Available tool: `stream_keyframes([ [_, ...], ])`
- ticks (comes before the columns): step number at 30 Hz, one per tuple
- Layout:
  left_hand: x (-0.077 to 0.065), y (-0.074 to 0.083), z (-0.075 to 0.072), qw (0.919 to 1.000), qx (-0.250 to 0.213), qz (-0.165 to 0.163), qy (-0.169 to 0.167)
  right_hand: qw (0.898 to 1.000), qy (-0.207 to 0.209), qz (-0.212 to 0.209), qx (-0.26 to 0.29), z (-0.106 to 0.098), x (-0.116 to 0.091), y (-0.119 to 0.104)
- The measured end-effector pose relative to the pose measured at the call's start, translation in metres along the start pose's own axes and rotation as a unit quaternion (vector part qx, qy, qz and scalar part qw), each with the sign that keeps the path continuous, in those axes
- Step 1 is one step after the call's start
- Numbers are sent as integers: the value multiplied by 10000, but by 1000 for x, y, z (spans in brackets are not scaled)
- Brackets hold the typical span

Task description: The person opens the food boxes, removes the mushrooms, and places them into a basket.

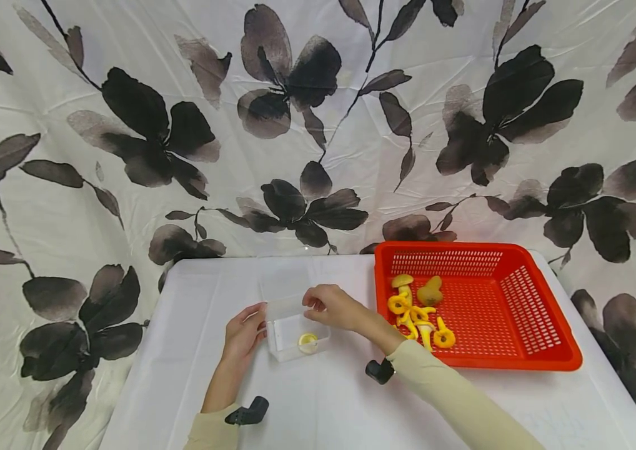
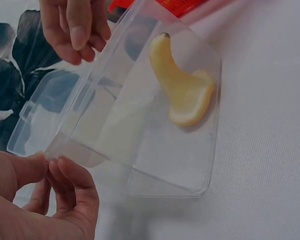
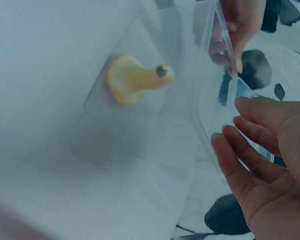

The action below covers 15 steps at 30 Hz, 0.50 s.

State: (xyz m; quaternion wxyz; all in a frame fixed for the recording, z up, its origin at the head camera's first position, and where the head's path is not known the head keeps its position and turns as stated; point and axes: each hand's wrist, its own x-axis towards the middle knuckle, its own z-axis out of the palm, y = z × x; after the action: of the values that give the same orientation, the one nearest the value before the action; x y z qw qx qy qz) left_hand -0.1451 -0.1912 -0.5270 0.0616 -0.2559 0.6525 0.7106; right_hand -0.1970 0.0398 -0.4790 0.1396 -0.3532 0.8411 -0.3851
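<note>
A clear plastic box (image 1: 283, 336) with its lid (image 1: 285, 284) folded back stands on the table. Inside lies one yellow toy mushroom (image 2: 182, 95) with a curved stem and a dark spot at the stem's end. My left hand (image 1: 243, 334) pinches the rim of the box on its left side, thumb against fingers. Over the box's far right part hovers my right hand (image 1: 337, 307), its fingers loosely bent. Nothing shows between those fingers in the right wrist view, where the hand (image 3: 270, 160) is beside the box wall.
A red perforated basket (image 1: 520, 361) stands to the right of the box. Several yellow toy mushrooms (image 1: 443, 337) and a brownish one (image 1: 430, 291) lie in its left part. White cloth covers the table (image 1: 318, 406); a floral curtain (image 1: 307, 125) hangs behind.
</note>
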Motion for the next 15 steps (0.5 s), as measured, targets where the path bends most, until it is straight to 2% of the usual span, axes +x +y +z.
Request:
stream_keyframes([
  [4, -1, 0, -1, 10000, 23, 58, -47, 9993, -208, -116, -299, 9, 5, -3],
  [9, -2, 0, 0, 9999, 78, 61, -14, 9945, -723, 160, -740, 18, 10, -12],
  [12, -1, 0, 1, 9999, 98, 46, 23, 9846, -1091, 619, -1215, 26, 14, -18],
  [15, 0, -1, 1, 9999, 81, 58, 57, 9696, -1381, 996, -1755, 34, 18, -24],
])
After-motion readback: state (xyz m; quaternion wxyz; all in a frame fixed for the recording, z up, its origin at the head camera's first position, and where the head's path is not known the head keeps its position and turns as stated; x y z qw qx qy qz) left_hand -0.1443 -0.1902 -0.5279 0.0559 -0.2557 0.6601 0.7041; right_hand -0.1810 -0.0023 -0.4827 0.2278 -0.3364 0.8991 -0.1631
